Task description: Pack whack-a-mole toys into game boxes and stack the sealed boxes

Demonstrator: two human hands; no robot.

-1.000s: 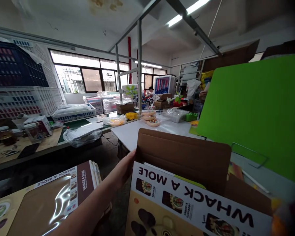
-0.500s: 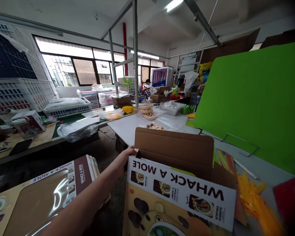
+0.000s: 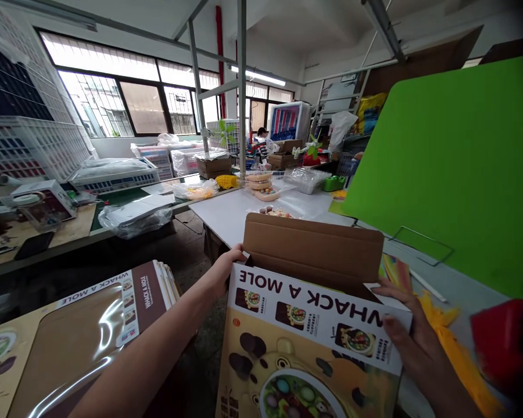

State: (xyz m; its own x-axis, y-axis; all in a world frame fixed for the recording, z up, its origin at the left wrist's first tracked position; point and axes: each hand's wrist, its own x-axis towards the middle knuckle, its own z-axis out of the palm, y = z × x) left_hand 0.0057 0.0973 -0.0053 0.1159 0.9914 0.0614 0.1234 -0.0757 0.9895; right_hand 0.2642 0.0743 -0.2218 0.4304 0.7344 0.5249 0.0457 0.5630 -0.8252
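A printed "WHACK A MOLE" cardboard box point(image 3: 305, 328) stands close in front of me. Its brown top flap point(image 3: 314, 241) is raised at the back, and the lettering reads upside down. My left hand point(image 3: 229, 267) grips the box's upper left corner. On the upper right corner is my right hand point(image 3: 412, 331), thumb on the printed front and fingers around the side flap. A sliver of light green shows inside the opening; the rest of the interior is hidden. To the left lies a stack of flat printed boxes point(image 3: 78, 342) with clear windows.
A large green board point(image 3: 453, 180) rises at the right. Beyond the box, a white table point(image 3: 218, 212) carries round beige toys point(image 3: 265, 191) and plastic wrapping point(image 3: 307, 180). Yellow netting point(image 3: 444, 325) and a red object point(image 3: 501, 342) lie at the right. A person point(image 3: 261, 142) sits far back.
My right hand has come into view and taken hold of the box's right corner. My left hand stays on the left corner. The view has tilted slightly downward.
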